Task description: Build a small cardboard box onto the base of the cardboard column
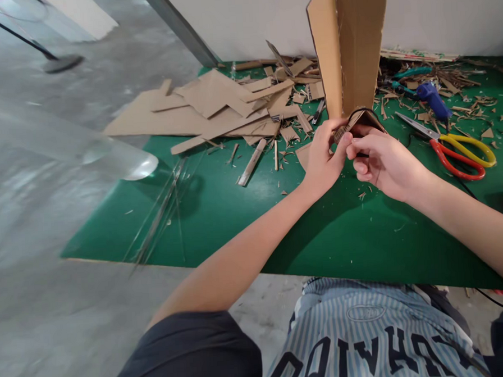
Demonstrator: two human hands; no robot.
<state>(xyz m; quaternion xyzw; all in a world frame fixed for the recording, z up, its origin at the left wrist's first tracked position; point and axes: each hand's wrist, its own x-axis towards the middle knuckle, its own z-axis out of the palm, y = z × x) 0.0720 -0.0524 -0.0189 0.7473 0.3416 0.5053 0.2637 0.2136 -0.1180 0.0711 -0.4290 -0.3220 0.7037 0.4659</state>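
A tall folded cardboard piece (359, 42) stands upright beyond my hands, its panels meeting at a lengthwise crease. At its lower end, my left hand (326, 153) is closed on the cardboard edge, thumb on the near side. My right hand (387, 161) is curled with thumb and fingertips pinched together, close against my left thumb, at the opening of the cardboard's bottom end. Whatever is between those right fingertips is hidden. A dark curved edge or cord runs over the opening. Scissors (452, 147) with red and yellow handles lie right of my right hand.
Cardboard sheets and strips (213, 103) are heaped at the back left of the green table (237, 228). A blue glue gun (434, 101), a teal-handled tool (412, 73) and scraps lie at the back right. A clear cylinder (138, 163) overlaps the table's left edge.
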